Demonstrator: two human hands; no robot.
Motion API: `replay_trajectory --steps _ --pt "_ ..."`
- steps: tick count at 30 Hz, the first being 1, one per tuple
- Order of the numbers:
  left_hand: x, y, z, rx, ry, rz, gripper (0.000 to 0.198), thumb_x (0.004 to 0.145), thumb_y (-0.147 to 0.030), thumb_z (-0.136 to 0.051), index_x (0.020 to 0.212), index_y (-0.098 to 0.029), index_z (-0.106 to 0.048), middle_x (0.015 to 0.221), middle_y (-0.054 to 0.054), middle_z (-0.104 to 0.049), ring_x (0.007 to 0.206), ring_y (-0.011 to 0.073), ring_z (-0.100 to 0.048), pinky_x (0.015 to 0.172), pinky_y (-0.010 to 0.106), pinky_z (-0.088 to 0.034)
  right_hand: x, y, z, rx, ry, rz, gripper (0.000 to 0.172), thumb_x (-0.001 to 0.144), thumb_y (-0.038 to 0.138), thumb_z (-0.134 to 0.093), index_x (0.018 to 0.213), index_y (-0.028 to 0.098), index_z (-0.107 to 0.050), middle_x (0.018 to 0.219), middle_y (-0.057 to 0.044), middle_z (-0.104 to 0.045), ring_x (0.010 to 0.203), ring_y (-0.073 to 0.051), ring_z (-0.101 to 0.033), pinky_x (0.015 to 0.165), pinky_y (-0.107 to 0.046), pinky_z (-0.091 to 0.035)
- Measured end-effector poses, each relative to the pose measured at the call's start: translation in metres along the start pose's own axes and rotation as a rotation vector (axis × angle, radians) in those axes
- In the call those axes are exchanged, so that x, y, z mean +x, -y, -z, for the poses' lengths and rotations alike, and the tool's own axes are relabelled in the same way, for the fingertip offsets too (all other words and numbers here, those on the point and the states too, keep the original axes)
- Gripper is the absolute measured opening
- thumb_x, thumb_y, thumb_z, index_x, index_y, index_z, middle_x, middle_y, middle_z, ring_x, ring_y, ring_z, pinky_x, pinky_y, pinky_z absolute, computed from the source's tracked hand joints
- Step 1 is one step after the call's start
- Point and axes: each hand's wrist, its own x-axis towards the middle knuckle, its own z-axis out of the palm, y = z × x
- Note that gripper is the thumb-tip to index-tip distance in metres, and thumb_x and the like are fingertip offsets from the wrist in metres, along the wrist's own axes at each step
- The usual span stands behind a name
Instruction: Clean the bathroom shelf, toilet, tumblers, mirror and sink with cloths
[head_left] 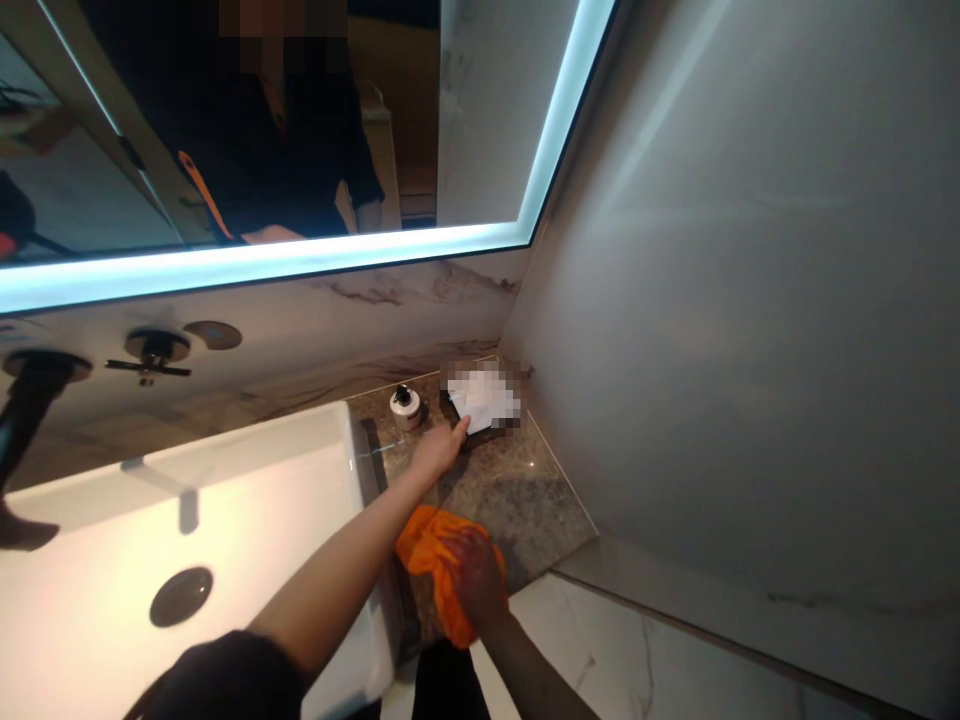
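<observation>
My left hand (441,448) reaches across to the back corner of the stone counter (540,510). Its fingers are closed at the near edge of a small dark tray (480,437), with white paper or tissue (484,395) on it, partly blurred out. Under my right hand (476,575), an orange cloth (427,535) is bunched against the counter nearer to me, with the fingers curled over it. A small white bottle with a black top (406,407) stands just left of the tray, apart from my left hand.
Left of the counter is a white basin (285,480) with a dark drain (181,597), a black spout (30,430) and a cross handle (154,360). A lit mirror (480,120) hangs above. A grey wall (750,350) bounds the right side.
</observation>
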Motion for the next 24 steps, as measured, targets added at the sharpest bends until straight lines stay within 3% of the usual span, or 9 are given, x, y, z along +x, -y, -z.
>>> replay_trajectory --steps 4,6,7,9,11,14,17,21,24 --pt "-0.003 0.022 0.064 0.23 -0.351 -0.249 0.05 0.1 -0.04 -0.058 0.141 -0.012 -0.065 0.154 0.021 -0.057 0.145 0.0351 -0.052 0.123 0.046 -0.038 0.019 -0.058 0.081 -0.353 -0.142 -0.269 0.044 0.104 0.041 -0.052 0.144 0.03 -0.067 0.155 -0.008 -0.058 0.153 -0.04 -0.037 0.123 -0.069 -0.027" --pt "0.017 0.034 0.09 0.296 -0.43 -0.139 0.069 0.09 -0.036 -0.071 0.152 -0.011 -0.055 0.162 0.024 -0.046 0.149 0.0393 -0.047 0.123 0.049 -0.037 0.035 -0.091 0.099 -0.491 -0.072 -0.437 0.052 0.103 0.043 -0.053 0.15 0.024 -0.061 0.163 -0.015 -0.049 0.158 -0.045 -0.024 0.121 -0.076 -0.022" --pt "0.029 0.04 0.098 0.28 -0.377 -0.059 0.073 0.087 -0.034 -0.076 0.153 -0.011 -0.054 0.161 0.024 -0.048 0.146 0.0403 -0.049 0.121 0.049 -0.04 0.042 -0.102 0.097 -0.531 -0.041 -0.501 0.054 0.104 0.043 -0.051 0.152 0.02 -0.058 0.164 -0.018 -0.045 0.158 -0.047 -0.023 0.119 -0.078 -0.023" --pt "0.052 0.051 0.104 0.169 -0.184 0.054 0.066 0.083 -0.028 -0.079 0.145 -0.012 -0.063 0.148 0.021 -0.062 0.134 0.0371 -0.062 0.112 0.041 -0.049 0.045 -0.105 0.074 -0.562 -0.016 -0.568 0.057 0.106 0.043 -0.043 0.154 0.016 -0.056 0.165 -0.022 -0.043 0.157 -0.049 -0.024 0.113 -0.083 -0.024" --pt "0.067 0.059 0.1 0.059 -0.051 0.092 0.046 0.085 -0.024 -0.074 0.13 -0.012 -0.073 0.126 0.016 -0.076 0.115 0.031 -0.072 0.098 0.034 -0.056 0.031 -0.084 0.035 -0.522 0.005 -0.534 0.056 0.105 0.043 -0.04 0.153 0.021 -0.058 0.165 -0.021 -0.043 0.156 -0.05 -0.027 0.111 -0.087 -0.022" --pt "0.069 0.069 0.092 0.006 -0.048 0.102 0.032 0.092 -0.027 -0.064 0.116 -0.012 -0.078 0.105 0.012 -0.081 0.09 0.0242 -0.075 0.079 0.029 -0.058 -0.008 -0.029 -0.024 -0.308 0.17 -0.3 0.047 0.102 0.042 -0.047 0.146 0.042 -0.063 0.161 -0.01 -0.051 0.154 -0.044 -0.036 0.116 -0.079 -0.026" --pt "0.048 0.075 0.102 -0.108 -0.11 0.07 0.031 0.088 -0.032 -0.063 0.107 -0.013 -0.078 0.099 0.011 -0.08 0.078 0.0215 -0.072 0.07 0.028 -0.057 -0.017 0.018 -0.055 -0.137 0.376 -0.091 0.04 0.1 0.051 -0.056 0.139 0.054 -0.064 0.152 0.001 -0.062 0.143 -0.036 -0.053 0.117 -0.07 -0.037" --pt "-0.013 0.077 0.144 -0.378 -0.3 -0.075 0.043 0.077 -0.05 -0.071 0.103 -0.016 -0.078 0.104 0.011 -0.08 0.089 0.0258 -0.073 0.078 0.035 -0.062 0.077 0.042 -0.061 -0.083 0.457 -0.013 0.054 0.105 0.048 -0.049 0.159 0.041 -0.047 0.17 -0.009 -0.037 0.155 -0.04 -0.036 0.122 -0.077 -0.019" --pt "-0.076 0.08 0.173 -0.516 -0.461 0.034 0.058 0.068 -0.065 -0.078 0.102 -0.018 -0.08 0.106 0.011 -0.08 0.092 0.0299 -0.075 0.083 0.044 -0.067 0.181 0.046 -0.067 -0.121 0.372 0.035 0.047 0.107 0.045 -0.049 0.153 0.039 -0.056 0.17 -0.012 -0.037 0.158 -0.043 -0.027 0.121 -0.081 -0.01"
